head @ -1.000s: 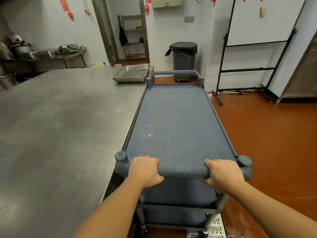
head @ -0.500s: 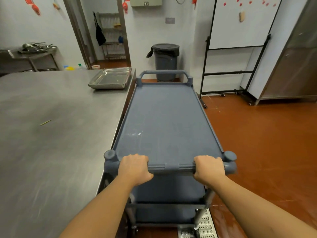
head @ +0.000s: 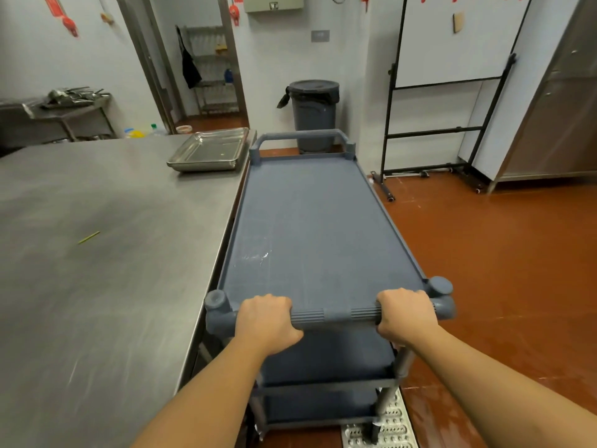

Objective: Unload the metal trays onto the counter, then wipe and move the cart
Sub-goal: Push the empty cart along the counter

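Head view. Clamped round the ribbed near handle (head: 336,313) of the grey cart (head: 316,227): left hand (head: 266,321) toward the counter side, right hand (head: 405,315) by the corner post. Stacked at the far corner of the steel counter (head: 97,253), just beside the cart's far end: metal trays (head: 210,151). Beyond, a lidded grey bin (head: 313,111). Writing on red wall tags (head: 69,24) too blurred to read.

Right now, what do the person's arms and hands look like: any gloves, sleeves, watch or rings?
The left hand and right hand are both bare: no gloves, and no rings on the parts that show. The left forearm and right forearm are bare too, with no sleeve, watch or wristband in view down to the frame edge. No bandages or markings show.
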The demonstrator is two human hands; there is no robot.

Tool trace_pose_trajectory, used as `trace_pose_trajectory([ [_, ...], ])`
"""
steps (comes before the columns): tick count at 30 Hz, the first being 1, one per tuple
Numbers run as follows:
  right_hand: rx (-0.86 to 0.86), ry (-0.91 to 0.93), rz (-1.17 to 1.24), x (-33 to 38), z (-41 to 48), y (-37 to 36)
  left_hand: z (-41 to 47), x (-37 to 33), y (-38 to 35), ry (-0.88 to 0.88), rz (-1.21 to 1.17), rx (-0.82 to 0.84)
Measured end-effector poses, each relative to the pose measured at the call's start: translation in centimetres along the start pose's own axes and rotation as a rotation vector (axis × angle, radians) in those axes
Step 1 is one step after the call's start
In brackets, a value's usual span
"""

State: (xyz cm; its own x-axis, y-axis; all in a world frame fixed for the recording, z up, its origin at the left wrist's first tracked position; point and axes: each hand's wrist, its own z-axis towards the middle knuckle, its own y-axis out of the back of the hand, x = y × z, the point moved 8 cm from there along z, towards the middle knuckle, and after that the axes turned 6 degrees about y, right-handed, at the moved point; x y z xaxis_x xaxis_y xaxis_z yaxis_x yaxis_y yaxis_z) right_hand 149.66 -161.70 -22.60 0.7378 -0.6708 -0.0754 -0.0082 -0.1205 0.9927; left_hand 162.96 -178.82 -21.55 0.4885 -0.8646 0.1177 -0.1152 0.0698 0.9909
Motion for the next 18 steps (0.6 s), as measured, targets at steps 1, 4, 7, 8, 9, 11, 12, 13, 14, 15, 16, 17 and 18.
trace_pose_trajectory([
  [1, -0.007, -0.001, 0.008, 0.3, 0.0, 0.1, 0.0, 0.3, -0.1, 0.006, -0.002, 0.0],
  [4, -0.022, -0.014, 0.038, 1.3, 0.3, 0.3, 0.1, 1.5, -0.2, 0.015, -0.003, 0.007],
  [7, -0.027, -0.012, 0.062, 2.5, 0.8, 0.1, 0.3, 2.8, -0.1, 0.031, 0.019, 0.011],
  [8, -0.028, -0.015, 0.063, 2.6, 1.0, 0.2, 0.4, 3.1, -0.1, 0.038, 0.023, 0.009],
  [9, -0.031, -0.016, 0.057, 2.7, 1.2, 0.2, 0.6, 3.2, -0.1, 0.041, 0.02, 0.009],
  [11, -0.029, -0.018, 0.052, 2.5, 1.4, 0.1, 0.8, 3.1, -0.1, 0.035, 0.022, 0.011],
  [12, -0.028, -0.019, 0.049, 2.4, 1.5, 0.1, 0.9, 3.0, -0.1, 0.034, 0.023, 0.007],
  [13, -0.029, -0.017, 0.043, 2.4, 1.6, 0.1, 1.0, 3.1, -0.2, 0.037, 0.019, 0.002],
  [14, -0.028, -0.016, 0.04, 2.4, 1.7, 0.1, 1.0, 3.1, -0.1, 0.038, 0.016, -0.001],
  [15, -0.025, -0.016, 0.04, 2.4, 1.8, 0.0, 1.0, 3.1, -0.1, 0.037, 0.016, -0.003],
  [16, -0.02, -0.014, 0.043, 2.3, 1.9, -0.1, 1.1, 3.1, 0.0, 0.038, 0.017, -0.005],
  [17, -0.015, -0.012, 0.045, 2.2, 1.9, -0.1, 1.1, 3.0, 0.0, 0.037, 0.015, -0.008],
  [18, -0.005, -0.011, 0.046, 2.2, 2.0, -0.2, 1.1, 3.0, -0.1, 0.035, 0.011, -0.007],
])
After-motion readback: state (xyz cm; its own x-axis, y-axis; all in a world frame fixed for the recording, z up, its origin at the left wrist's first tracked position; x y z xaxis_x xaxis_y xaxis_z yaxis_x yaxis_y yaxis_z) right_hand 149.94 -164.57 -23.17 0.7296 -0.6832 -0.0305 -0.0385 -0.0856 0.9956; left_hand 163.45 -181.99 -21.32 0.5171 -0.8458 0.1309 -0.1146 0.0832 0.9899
